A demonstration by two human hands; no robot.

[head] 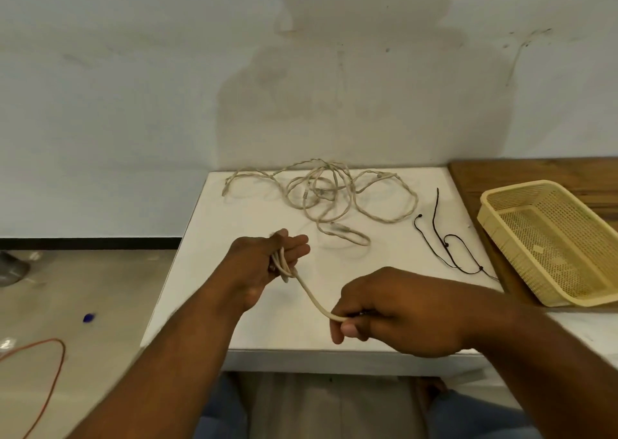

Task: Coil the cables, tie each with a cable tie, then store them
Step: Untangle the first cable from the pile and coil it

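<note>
Coiling step, judged: left hand [267, 261] closed on few loops of white cable [309, 296] over white table [261, 321]; right hand [394, 311] pinches free run; next, wrap another loop onto left; more cables [321, 194] tangled at rear, count unclear; black ties [441, 237] beside basket [548, 241]; cable's tail hidden in right fist.

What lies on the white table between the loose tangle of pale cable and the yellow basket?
In the head view, thin black ties lie on the white table between the pale cable tangle and the yellow basket.
</note>
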